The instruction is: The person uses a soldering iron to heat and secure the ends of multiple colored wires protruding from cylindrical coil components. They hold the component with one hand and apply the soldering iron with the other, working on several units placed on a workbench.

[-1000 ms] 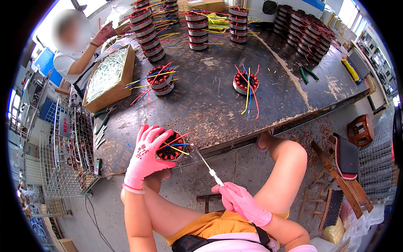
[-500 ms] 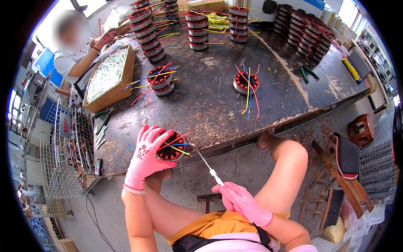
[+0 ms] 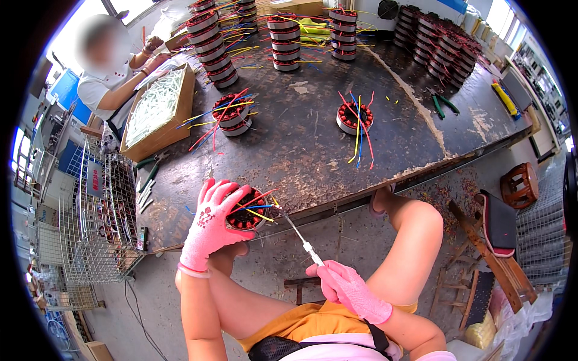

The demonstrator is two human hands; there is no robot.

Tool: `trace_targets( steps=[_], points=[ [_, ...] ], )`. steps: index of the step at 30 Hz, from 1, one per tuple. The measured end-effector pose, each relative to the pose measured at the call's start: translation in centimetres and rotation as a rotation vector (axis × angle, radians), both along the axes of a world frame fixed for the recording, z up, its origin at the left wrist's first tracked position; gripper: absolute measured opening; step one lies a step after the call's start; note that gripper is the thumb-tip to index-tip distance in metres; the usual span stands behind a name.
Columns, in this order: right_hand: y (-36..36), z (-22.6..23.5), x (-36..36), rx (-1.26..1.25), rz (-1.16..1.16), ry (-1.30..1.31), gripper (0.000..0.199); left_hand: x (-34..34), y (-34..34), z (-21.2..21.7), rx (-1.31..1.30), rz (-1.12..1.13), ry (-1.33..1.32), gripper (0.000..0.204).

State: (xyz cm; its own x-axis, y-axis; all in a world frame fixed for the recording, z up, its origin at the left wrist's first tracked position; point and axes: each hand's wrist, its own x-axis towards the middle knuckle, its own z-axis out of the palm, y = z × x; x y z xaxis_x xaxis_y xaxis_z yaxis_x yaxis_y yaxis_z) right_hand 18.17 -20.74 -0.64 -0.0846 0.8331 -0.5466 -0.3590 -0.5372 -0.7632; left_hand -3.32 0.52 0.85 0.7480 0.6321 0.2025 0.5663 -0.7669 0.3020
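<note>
My left hand (image 3: 211, 224), in a pink glove, grips a round motor stator (image 3: 245, 215) with red windings and coloured wires, held at the near edge of the dark workbench (image 3: 301, 126). My right hand (image 3: 349, 290), also gloved in pink, holds a thin white-handled tool (image 3: 301, 237) whose tip reaches the stator's right side. Two more stators lie on the bench, one (image 3: 232, 114) with long coloured wires to the left and one (image 3: 354, 117) to the right.
Stacks of stators (image 3: 211, 33) line the far side of the bench. A cardboard box of white tubes (image 3: 158, 111) sits at the left, with another person (image 3: 114, 75) behind it. A wire basket rack (image 3: 99, 216) stands at my left, wooden stools (image 3: 518, 183) at my right.
My hands, the stator and the tool have stayed almost in place. The other person's hands at the far left have shifted a little.
</note>
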Motion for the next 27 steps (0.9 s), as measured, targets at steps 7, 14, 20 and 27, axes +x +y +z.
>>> trace_targets(
  steps=[7, 14, 20, 27],
  points=[
    [-0.12, -0.27, -0.1, -0.001, -0.027, 0.031, 0.03, 0.03, -0.02, -0.05, -0.001, 0.006, 0.001, 0.086],
    [-0.08, -0.3, -0.07, 0.002, -0.011, 0.026, 0.03, -0.14, 0.18, -0.32, -0.003, 0.002, -0.001, 0.085],
    [-0.05, -0.55, -0.1, -0.007, -0.021, 0.039, 0.03, -0.04, -0.01, -0.16, -0.009, 0.014, 0.003, 0.085],
    [-0.02, -0.34, -0.03, -0.012, -0.009, -0.003, 0.031, -0.12, 0.08, -0.21, -0.011, 0.006, 0.005, 0.086]
  ],
)
